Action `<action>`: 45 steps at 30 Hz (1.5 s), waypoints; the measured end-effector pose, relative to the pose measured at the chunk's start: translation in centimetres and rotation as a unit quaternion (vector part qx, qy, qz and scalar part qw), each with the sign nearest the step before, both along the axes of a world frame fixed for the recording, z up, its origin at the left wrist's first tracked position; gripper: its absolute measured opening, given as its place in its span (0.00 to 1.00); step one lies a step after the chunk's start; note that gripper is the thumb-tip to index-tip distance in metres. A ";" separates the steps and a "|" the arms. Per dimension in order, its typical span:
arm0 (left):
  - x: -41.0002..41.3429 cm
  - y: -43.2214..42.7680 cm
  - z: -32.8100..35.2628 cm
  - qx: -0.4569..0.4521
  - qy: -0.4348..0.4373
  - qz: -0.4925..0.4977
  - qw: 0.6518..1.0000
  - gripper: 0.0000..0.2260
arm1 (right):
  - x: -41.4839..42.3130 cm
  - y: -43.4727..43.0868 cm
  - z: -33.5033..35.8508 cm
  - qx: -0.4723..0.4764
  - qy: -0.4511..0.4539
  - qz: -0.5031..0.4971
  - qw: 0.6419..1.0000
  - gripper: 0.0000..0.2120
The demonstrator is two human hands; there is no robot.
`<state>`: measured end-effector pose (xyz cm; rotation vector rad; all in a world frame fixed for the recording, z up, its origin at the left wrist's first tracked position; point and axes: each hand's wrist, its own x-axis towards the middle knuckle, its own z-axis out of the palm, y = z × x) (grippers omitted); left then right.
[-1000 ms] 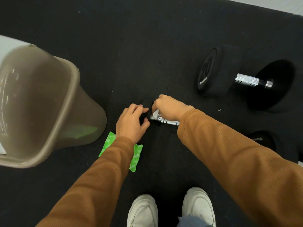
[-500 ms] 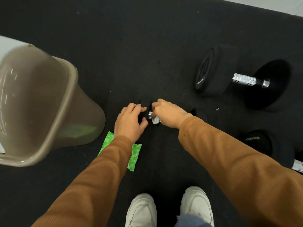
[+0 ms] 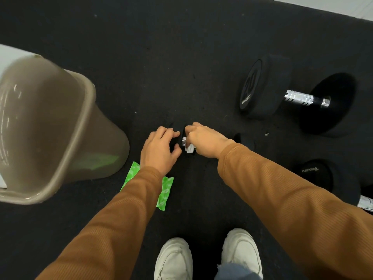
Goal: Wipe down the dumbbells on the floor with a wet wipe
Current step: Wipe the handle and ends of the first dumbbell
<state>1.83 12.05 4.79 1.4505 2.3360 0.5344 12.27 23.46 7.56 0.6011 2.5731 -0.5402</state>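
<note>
At centre, our left hand curls round one black end of the small dumbbell on the floor. Our right hand pinches a white wipe against its chrome bar. A big dumbbell lies at 2 o'clock and a third dumbbell at 4. The green pack lies beneath our left sleeve, and the bin is at 9.

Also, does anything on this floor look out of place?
Only small things: a green plastic wipe packet lies loose on the black rubber floor, and a tiny white scrap sits near the large black dumbbell.
</note>
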 end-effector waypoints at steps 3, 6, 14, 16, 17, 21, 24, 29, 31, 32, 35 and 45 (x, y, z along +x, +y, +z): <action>0.0 -0.1 0.0 0.012 0.000 -0.002 1.000 0.15 | 0.3 0.6 -0.1 -0.004 -0.007 0.001 1.000 0.18; -0.1 -0.1 0.1 0.001 -0.003 -0.009 1.000 0.16 | 0.8 1.2 0.0 -0.021 0.021 -0.043 0.999 0.16; 0.9 0.6 2.2 0.060 -0.120 0.050 0.990 0.12 | 2.1 1.2 1.3 -0.085 0.116 -0.215 0.966 0.10; 1.6 1.0 3.3 0.045 -0.216 0.093 0.971 0.12 | 2.3 1.0 1.8 -0.116 0.151 -0.255 0.948 0.08; 1.9 1.2 3.5 0.033 -0.255 0.113 0.960 0.12 | 2.4 0.8 2.2 -0.134 0.167 -0.275 0.937 0.07; 2.7 1.8 3.9 0.007 -0.408 0.176 0.896 0.13 | 2.4 0.1 3.2 -0.186 0.215 -0.320 0.904 0.08; 3.3 2.0 4.4 0.028 -0.511 0.221 0.830 0.13 | 2.8 -0.3 3.5 -0.237 0.227 -0.329 0.886 0.11; 3.3 2.4 4.7 -0.003 -0.350 0.166 0.922 0.19 | 4.5 0.0 3.0 -0.212 0.190 -0.294 0.912 0.13; 3.4 2.8 4.8 -0.016 -0.271 0.125 0.954 0.22 | 5.5 0.7 2.8 -0.153 0.173 -0.281 0.931 0.14; 3.4 2.9 4.8 -0.022 -0.239 0.103 0.965 0.21 | 6.1 1.1 2.6 -0.126 0.163 -0.280 0.938 0.15; 3.3 3.4 4.2 -0.076 -0.105 0.016 0.991 0.15 | 7.6 2.0 2.0 -0.059 0.131 -0.289 0.947 0.16; 4.9 5.7 4.0 -0.249 0.147 -0.106 0.951 0.10 | 10.3 1.7 -0.5 0.007 0.016 -0.308 0.951 0.23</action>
